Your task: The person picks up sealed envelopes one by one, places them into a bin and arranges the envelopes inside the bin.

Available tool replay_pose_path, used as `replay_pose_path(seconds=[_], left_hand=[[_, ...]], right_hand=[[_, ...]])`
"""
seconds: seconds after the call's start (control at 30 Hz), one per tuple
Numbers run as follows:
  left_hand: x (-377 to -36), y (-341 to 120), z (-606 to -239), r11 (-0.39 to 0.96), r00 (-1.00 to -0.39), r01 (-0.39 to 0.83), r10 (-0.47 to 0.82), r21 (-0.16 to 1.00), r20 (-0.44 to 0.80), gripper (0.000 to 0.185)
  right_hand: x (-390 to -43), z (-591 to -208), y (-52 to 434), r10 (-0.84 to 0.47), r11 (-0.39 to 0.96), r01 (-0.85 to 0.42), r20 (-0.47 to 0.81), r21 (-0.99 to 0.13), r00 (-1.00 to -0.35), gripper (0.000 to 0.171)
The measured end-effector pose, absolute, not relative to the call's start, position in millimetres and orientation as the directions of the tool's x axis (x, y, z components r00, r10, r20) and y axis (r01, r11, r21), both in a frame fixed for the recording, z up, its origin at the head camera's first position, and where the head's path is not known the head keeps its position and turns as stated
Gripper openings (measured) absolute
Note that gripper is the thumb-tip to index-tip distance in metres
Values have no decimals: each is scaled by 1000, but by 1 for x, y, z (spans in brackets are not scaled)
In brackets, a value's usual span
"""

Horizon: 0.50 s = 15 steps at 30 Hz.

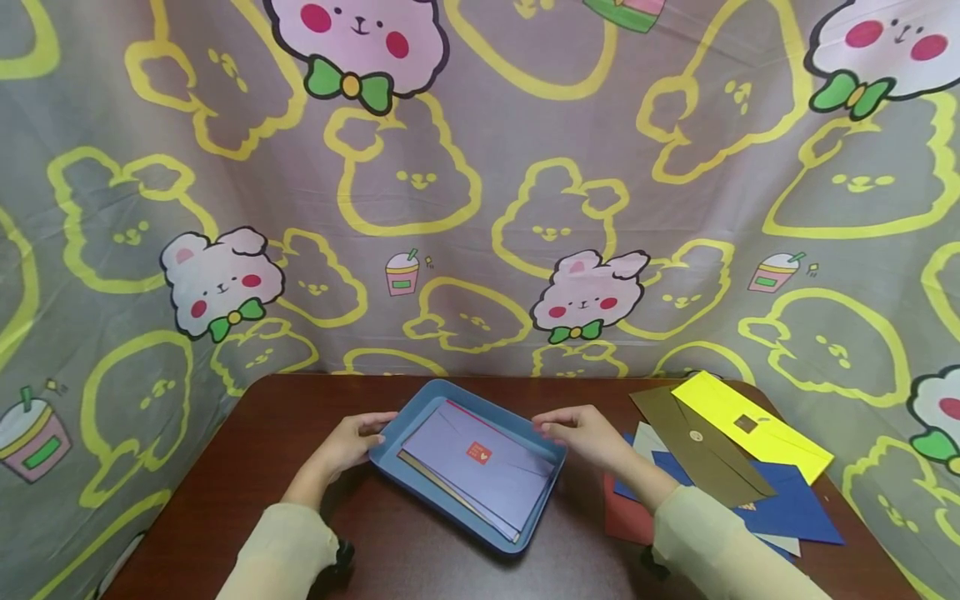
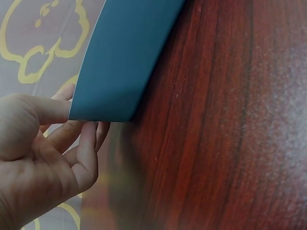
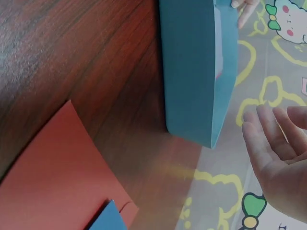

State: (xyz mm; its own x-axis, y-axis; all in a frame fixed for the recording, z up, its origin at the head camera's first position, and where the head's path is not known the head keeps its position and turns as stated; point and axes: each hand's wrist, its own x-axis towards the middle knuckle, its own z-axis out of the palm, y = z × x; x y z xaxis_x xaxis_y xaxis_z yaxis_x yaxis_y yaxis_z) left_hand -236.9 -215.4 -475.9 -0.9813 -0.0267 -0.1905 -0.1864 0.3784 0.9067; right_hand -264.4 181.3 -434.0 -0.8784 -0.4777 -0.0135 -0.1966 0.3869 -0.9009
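A blue-grey tray [image 1: 465,532] sits askew on the table, holding a small stack of envelopes. On top lies a lavender envelope [image 1: 442,454] with a red heart sticker; red and tan edges show beneath it. My left hand [image 1: 348,446] pinches the tray's left corner, thumb over the rim and fingers against the outside, as the left wrist view shows at the tray wall [image 2: 120,62]. Near the right corner my right hand [image 1: 585,433] hovers. In the right wrist view its fingers [image 3: 276,129] are extended, apart from the tray [image 3: 189,72], and hold nothing.
To the right, loose envelopes overlap: a yellow one [image 1: 750,425], an olive-brown one [image 1: 697,442], a blue one [image 1: 802,500] and a red one [image 1: 626,517] partly under my right forearm. A patterned curtain [image 1: 465,208] hangs behind the dark wooden table [image 1: 262,442].
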Motion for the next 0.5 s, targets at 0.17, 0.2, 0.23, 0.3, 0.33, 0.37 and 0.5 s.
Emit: replay_pose_path(seconds=[0.17, 0.2, 0.23, 0.3, 0.33, 0.37, 0.5], left_hand=[[-236, -215, -477, 386, -982, -184, -26, 904, -189, 41], [-236, -215, -477, 391, -982, -181, -26, 902, -186, 41], [-235, -216, -477, 396, -982, -180, -25, 900, -186, 41], [-235, -216, -477, 403, -982, -179, -23, 898, -186, 41], [-235, -216, -477, 404, -982, -180, -23, 897, -187, 41], [-235, -216, -477, 405, -982, -183, -25, 896, -189, 41], [-236, -216, -477, 402, -981, -183, -24, 897, -190, 41]], right_hand=[[-265, -430, 189, -487, 373, -223, 15, -901, -873, 31], [-266, -429, 191, -485, 366, -225, 21, -903, -874, 31], [-266, -427, 194, -484, 364, -227, 25, -903, -875, 31], [-266, -424, 199, -484, 367, -237, 33, -899, -875, 30], [-266, -422, 201, -481, 370, -238, 34, -898, -876, 30], [-266, -421, 204, -476, 373, -235, 32, -898, -879, 30], [-267, -413, 219, -464, 387, -246, 42, -889, -885, 30]])
